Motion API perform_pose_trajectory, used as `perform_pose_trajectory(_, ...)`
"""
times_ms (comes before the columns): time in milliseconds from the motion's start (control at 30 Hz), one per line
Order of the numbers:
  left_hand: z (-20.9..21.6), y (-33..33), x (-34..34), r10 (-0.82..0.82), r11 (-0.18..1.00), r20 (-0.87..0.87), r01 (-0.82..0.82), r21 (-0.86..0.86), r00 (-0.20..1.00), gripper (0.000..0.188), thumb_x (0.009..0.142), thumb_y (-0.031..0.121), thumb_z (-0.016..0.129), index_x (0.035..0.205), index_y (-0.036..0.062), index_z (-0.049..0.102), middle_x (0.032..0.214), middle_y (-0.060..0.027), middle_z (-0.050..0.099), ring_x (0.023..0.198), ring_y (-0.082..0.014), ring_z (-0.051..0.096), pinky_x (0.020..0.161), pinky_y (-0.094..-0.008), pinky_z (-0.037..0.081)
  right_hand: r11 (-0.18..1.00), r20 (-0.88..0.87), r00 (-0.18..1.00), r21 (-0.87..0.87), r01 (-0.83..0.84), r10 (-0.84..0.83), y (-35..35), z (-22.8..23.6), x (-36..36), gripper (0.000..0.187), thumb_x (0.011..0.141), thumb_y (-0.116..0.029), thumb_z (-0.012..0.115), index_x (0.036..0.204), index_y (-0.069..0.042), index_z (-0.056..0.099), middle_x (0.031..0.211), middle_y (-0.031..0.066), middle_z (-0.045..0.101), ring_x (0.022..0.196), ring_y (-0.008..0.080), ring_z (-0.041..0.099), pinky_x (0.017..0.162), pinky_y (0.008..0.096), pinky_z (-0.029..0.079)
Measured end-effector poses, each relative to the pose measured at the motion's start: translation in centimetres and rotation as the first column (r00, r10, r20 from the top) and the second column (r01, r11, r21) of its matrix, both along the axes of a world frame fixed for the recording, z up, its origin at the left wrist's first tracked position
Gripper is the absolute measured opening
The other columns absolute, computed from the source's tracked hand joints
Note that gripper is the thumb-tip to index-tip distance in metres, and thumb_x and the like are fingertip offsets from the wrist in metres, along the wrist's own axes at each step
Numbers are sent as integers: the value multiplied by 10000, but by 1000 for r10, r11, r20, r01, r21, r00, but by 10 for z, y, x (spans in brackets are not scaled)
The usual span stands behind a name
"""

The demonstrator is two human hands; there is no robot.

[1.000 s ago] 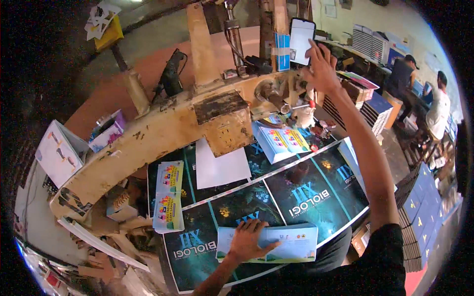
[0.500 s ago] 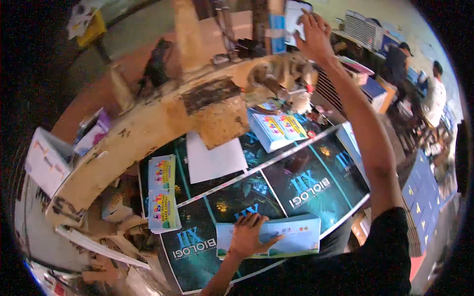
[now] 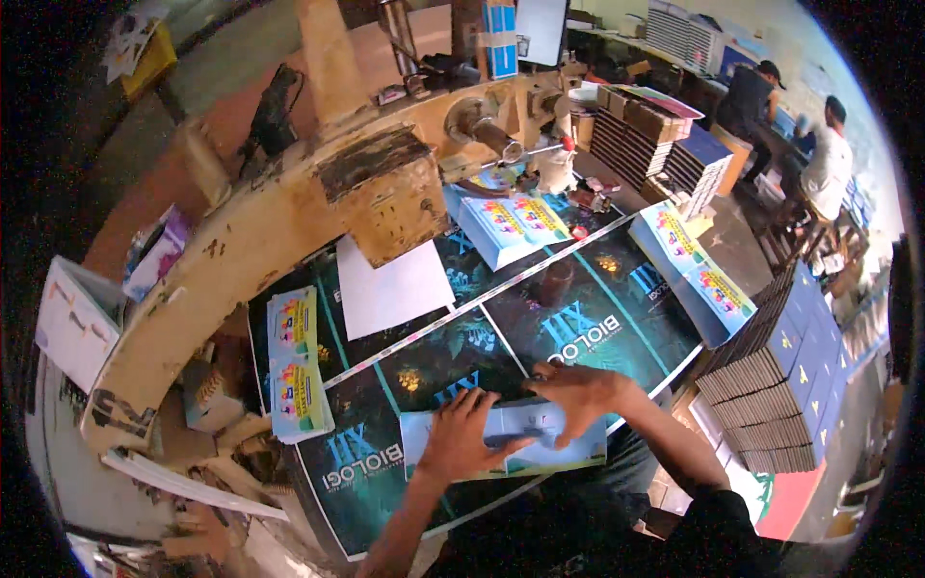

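Observation:
A thin stack of light blue printed booklets [image 3: 515,463] lies crosswise close in front of me. My left hand [image 3: 462,438] rests on its left part, fingers spread across the far edge and thumb stretched out to the right. Over the right part arches my right hand [image 3: 580,400], with its thumb on the top booklet and its fingers reaching past the far edge. Both hands look apart rather than closed on anything. Beneath the stack are large dark teal printed sheets [image 3: 597,332] covering the work surface.
More booklet stacks stand at left [image 3: 297,371], far middle [image 3: 511,231] and right [image 3: 689,275]. A white sheet [image 3: 395,289] lies by a worn machine block [image 3: 385,197]. Tall piles of blue-covered books [image 3: 771,376] rise at the right. Two people [image 3: 824,169] sit farther back.
My right hand has come down from the raised white panel at the far top to the booklet stack. My left hand stays on the stack. The view has shifted slightly.

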State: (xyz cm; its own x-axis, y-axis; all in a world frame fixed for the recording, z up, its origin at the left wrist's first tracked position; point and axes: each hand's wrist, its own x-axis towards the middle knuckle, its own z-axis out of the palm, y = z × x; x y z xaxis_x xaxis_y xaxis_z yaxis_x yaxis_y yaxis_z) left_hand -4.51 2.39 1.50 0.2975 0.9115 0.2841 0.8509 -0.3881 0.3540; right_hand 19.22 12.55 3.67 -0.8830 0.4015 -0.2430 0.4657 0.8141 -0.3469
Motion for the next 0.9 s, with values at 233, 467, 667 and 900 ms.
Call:
perform_pose_trajectory(233, 7, 12, -31, -157, 901, -183, 65, -428, 970, 1346, 461, 730, 856, 1466, -42, 403, 1460, -335, 431, 1377, -459, 426, 1146, -519, 352, 988, 104, 986, -59, 139, -133, -15, -10, -12, 1149, 584, -472, 838, 1467, 84, 357, 1505, 337, 381, 1468, 400, 326, 1173, 430, 358)
perform_pose_trajectory(467, -4, 30, -38, -214, 892, -61, 170, -418, 975, 1334, 358, 782, 845, 1321, -68, 487, 1375, -337, 505, 1300, -475, 493, 1067, -560, 419, 984, 122, 981, -74, 161, -152, -6, 10, -23, 1113, 455, -428, 906, 1335, 70, 438, 1343, 293, 476, 1296, 428, 465, 1061, 532, 427)
perform_pose_trajectory(667, 15, 24, -27, -240, 939, -166, 186, -289, 956, 1343, 354, 815, 827, 1271, -99, 472, 1275, -339, 556, 1195, -473, 574, 984, -567, 480, 999, -38, 999, -10, 37, -37, -2, -5, -15, 1105, 470, -422, 925, 1291, 114, 415, 1319, 311, 497, 1279, 459, 497, 1041, 459, 463)
perform_pose_trajectory(900, 45, 3, -17, -160, 872, -122, 82, -483, 980, 1215, 415, 639, 920, 1307, -47, 460, 1015, -220, 689, 986, -430, 687, 826, -536, 535, 921, 27, 985, -350, 169, -170, -19, 26, -14, 1096, 565, -621, 897, 1341, 57, 524, 1199, 264, 660, 1085, 382, 663, 952, 412, 524)
